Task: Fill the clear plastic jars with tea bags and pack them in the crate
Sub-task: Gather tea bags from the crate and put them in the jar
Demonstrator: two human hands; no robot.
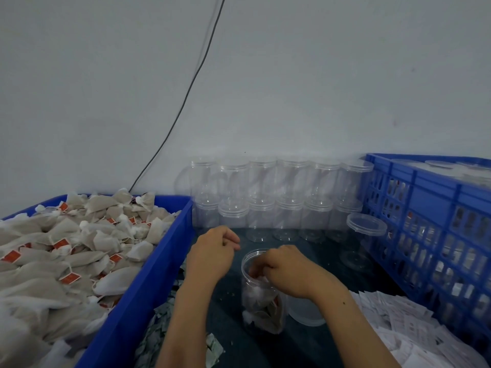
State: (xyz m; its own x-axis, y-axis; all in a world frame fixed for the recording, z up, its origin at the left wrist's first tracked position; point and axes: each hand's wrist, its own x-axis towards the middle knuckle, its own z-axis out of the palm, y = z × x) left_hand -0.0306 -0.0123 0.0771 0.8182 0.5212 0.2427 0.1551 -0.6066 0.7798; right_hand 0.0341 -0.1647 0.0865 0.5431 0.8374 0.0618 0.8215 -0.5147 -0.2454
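So the person's right hand [285,269] is down at the mouth of an open clear jar [261,293], fingers curled and poking into the opening where some white tea bag stuff sits. Can't really tell if it's actually pinching a bag or just pushing them down, the jar wall blurs it. The jar stands upright on the dark table [231,322] and looks roughly half full of tea bags.

Left hand [212,254] hovers just left of the jar, not touching it, fingers loosely curled, nothing visible in it.

Further left of that hand is a big blue bin [148,274] heaped with tea bags [66,251], the ones with little red tags. Beyond both hands, against the wall, there's a double-stacked row of empty lidded jars [276,197]. Off to the right of the right hand is the blue crate [430,208] with filled jars showing through its slots. Just under the right wrist lies a loose lid [305,312], and a pile of white paper packets [398,328] sits near the right forearm.
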